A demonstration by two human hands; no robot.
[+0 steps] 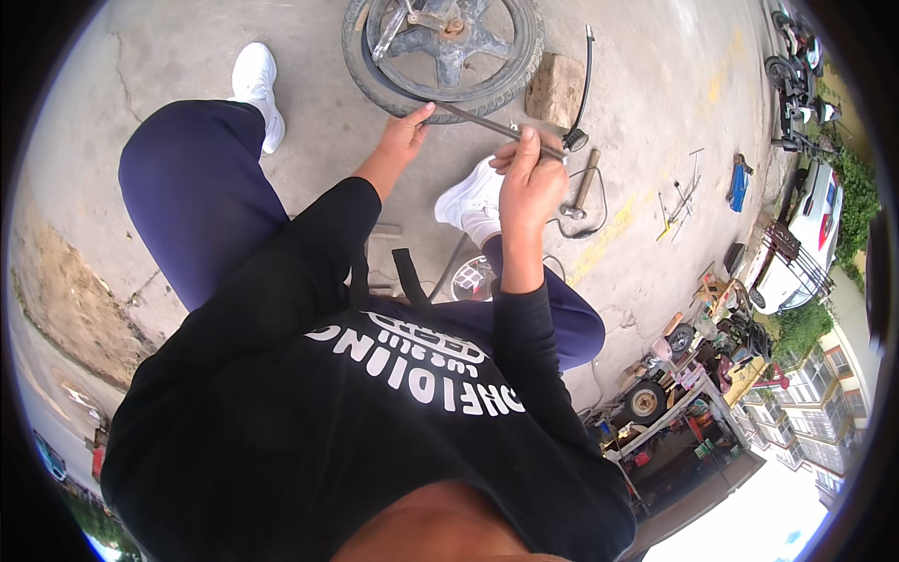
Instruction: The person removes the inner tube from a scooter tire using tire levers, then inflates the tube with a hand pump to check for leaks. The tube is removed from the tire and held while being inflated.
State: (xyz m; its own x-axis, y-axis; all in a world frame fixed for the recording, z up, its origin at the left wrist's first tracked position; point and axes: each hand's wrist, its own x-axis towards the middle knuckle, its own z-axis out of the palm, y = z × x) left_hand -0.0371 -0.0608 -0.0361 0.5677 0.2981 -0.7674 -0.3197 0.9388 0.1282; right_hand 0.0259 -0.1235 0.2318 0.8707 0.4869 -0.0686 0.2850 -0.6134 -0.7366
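Note:
A spoked wheel with a black tire (510,92) lies flat on the concrete at the top. My right hand (532,183) is closed around a long dark metal bar (482,122), thumb along its near end. The bar slants up to the left, its far end at the near edge of the tire. Beside that end, my left hand (405,136) grips the tire's near side with thumb and fingers; the fingers underneath are partly hidden. The wheel's metal rim (449,70) shows inside the tire.
A wooden block (557,89) stands right of the wheel, beside a black hose (587,75) with a round gauge end. A hammer (587,183), T-handled tools (691,178) and a blue tool (739,184) lie rightward. My white shoes (255,80) flank the work. Cluttered shelving stands lower right.

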